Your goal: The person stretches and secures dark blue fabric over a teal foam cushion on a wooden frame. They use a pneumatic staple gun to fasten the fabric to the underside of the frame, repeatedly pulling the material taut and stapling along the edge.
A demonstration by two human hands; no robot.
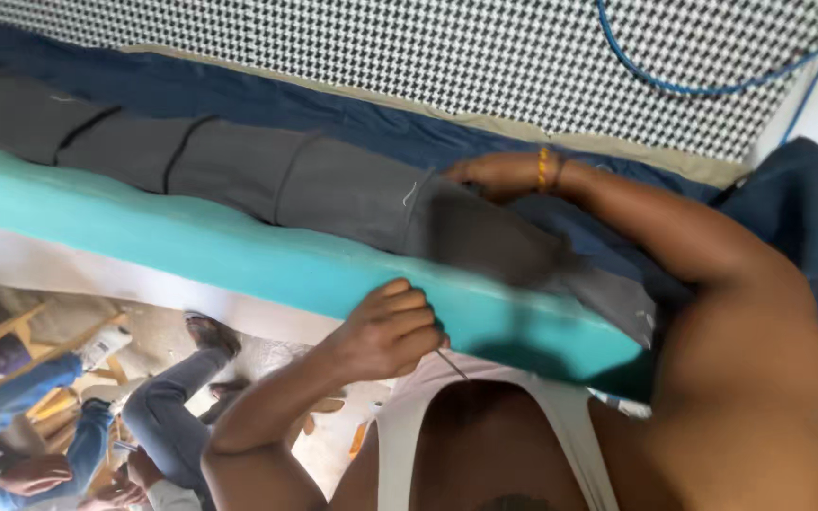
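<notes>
A long grey cloth with dark seams lies along a turquoise table, on top of navy blue cloth. My right hand, with a beaded band on its wrist, rests on the far edge of the grey cloth, where it meets the navy cloth. Its fingers are curled into the fold and partly hidden. My left hand is a closed fist at the near edge of the table. A thin needle-like piece sticks out of the fist toward my chest.
A black-and-white houndstooth sheet covers the far side, and a blue cable loops across it. Below the table edge at lower left, other people in jeans sit among wooden chairs. More navy cloth bunches at the right.
</notes>
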